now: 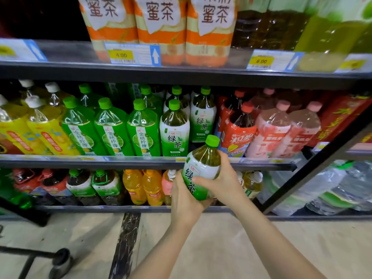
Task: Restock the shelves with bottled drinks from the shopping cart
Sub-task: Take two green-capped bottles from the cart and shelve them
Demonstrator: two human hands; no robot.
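Observation:
Both hands hold one green tea bottle (pixel 202 166) with a green cap and a white-and-green label, tilted slightly right, just in front of the middle shelf edge (pixel 141 159). My left hand (pixel 185 200) cups its base from below. My right hand (pixel 223 178) wraps its side from the right. Two matching green tea bottles (pixel 174 129) stand on the middle shelf directly behind it, with a gap in front of the right one. The shopping cart shows only as a wheel (pixel 61 262) and dark frame at the lower left.
The middle shelf holds yellow, green lime, red and pink bottles (pixel 267 129). Orange-labelled bottles (pixel 161 27) stand on the top shelf above price tags (pixel 132 54). The bottom shelf has orange juice bottles (pixel 143 186) and wrapped water packs (pixel 326 188). The floor is beige tile.

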